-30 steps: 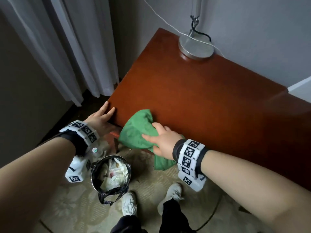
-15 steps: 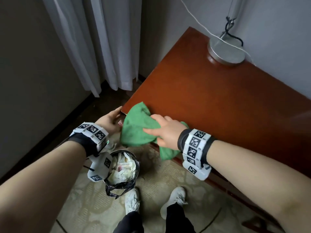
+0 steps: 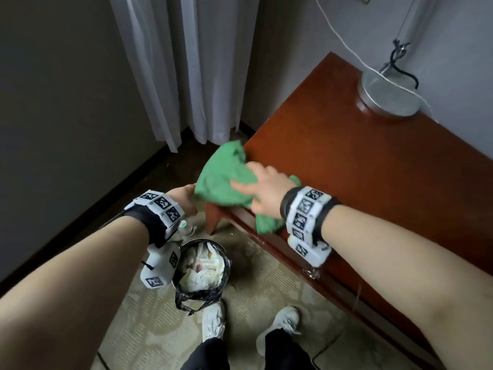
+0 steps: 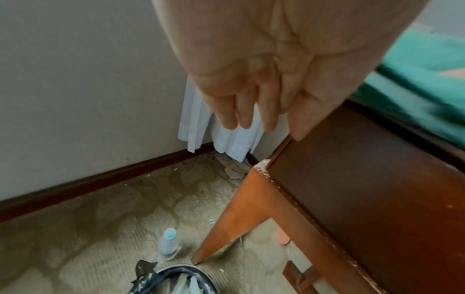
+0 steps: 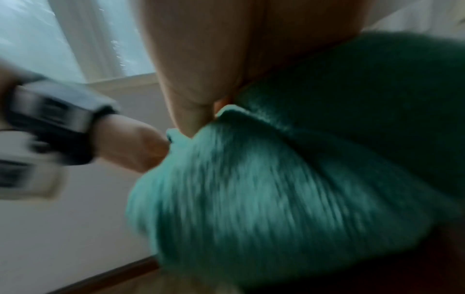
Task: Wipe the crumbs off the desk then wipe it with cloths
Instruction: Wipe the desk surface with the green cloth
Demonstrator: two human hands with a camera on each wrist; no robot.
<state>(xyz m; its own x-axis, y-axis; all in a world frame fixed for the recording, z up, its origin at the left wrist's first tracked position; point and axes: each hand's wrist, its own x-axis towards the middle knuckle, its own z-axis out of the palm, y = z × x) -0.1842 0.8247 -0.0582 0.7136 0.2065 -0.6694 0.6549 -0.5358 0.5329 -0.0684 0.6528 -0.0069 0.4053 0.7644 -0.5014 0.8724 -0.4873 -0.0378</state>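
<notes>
A bunched green cloth (image 3: pixel 224 180) (image 5: pixel 276 189) lies over the near-left corner of the red-brown desk (image 3: pixel 360 169) and overhangs its left edge. My right hand (image 3: pixel 262 186) lies on top of it, fingers spread and pressing down. My left hand (image 3: pixel 184 196) (image 4: pixel 251 99) waits just off the desk's left edge, partly under the cloth, fingers straight and together, holding nothing. In the left wrist view its thumb touches the desk's edge (image 4: pixel 377 189), and pale specks (image 4: pixel 264 171) dot the corner. The right wrist view is blurred.
A bin lined with a black bag (image 3: pixel 186 295) and full of paper stands on the carpet below the corner. A small plastic bottle (image 4: pixel 168 241) lies beside the desk leg. A lamp base (image 3: pixel 389 94) with cables sits at the desk's far end. White curtains (image 3: pixel 186 62) hang behind.
My right hand has swept the cloth leftward to the desk's corner, so it now hangs over the edge. My left hand stays at that edge, now partly under the cloth.
</notes>
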